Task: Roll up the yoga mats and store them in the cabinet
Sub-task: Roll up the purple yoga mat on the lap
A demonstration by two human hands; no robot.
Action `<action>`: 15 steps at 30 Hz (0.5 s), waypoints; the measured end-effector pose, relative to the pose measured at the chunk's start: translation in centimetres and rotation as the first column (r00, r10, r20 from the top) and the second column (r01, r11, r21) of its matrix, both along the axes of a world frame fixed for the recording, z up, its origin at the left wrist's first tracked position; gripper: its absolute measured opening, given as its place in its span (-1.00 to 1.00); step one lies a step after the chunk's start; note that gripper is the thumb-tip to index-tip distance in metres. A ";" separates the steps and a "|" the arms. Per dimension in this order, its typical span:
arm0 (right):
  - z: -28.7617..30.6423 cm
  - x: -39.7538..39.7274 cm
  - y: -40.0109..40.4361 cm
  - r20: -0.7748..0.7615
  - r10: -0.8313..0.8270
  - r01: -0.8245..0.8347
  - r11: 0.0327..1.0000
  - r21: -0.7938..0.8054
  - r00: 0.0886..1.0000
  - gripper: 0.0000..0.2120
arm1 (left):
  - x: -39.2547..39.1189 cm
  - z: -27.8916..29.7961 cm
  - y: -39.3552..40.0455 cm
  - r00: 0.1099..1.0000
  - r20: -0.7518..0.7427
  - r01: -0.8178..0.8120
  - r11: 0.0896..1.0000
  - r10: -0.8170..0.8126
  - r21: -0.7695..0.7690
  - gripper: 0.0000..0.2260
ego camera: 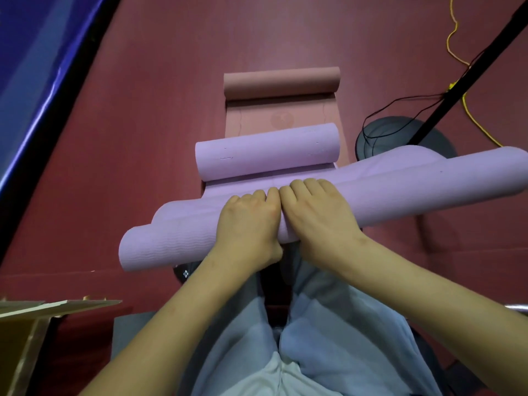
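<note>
The purple yoga mat (385, 190) lies across the person's front, its near end wound into a roll, with both hands set on top at the middle. The left hand (247, 224) and right hand (317, 215) sit side by side and touching, fingers (300, 187) pressed together and curled over the far side of the roll, gripping it (thumbs are hidden beneath). Just beyond the fingers the same mat runs out flat and ends in a second purple roll (265, 152) at its far end. Farther out lies a pink yoga mat (283, 82), partly rolled, its flat part passing under the purple roll. All rest on a dark red floor (143, 110). To the right of the fingers stands a round grey base (383, 132) carrying a black pole (471, 67), with black and yellow cables (454, 32) trailing near it. Nearer than the hands are the person's blue-grey trousers (328, 324); a tan wooden piece (43, 307) sits at lower left.
</note>
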State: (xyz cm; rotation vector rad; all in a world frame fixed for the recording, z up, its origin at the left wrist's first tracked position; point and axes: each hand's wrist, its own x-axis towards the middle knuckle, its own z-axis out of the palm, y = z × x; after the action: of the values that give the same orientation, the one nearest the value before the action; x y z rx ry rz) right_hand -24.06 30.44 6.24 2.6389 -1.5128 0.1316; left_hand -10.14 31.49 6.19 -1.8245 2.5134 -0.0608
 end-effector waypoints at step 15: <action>3.1 0.6 -5.9 -0.178 0.042 0.037 0.908 0.418 0.983 -0.41 | 1.3 2.6 -6.1 0.991 -0.122 0.011 0.897 0.048 0.442 -0.44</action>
State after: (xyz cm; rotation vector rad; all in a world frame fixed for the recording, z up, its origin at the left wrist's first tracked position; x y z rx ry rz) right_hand -23.47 24.49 9.31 2.8646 -1.6259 -0.4819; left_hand -8.81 25.40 8.83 -1.7041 2.3263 0.6005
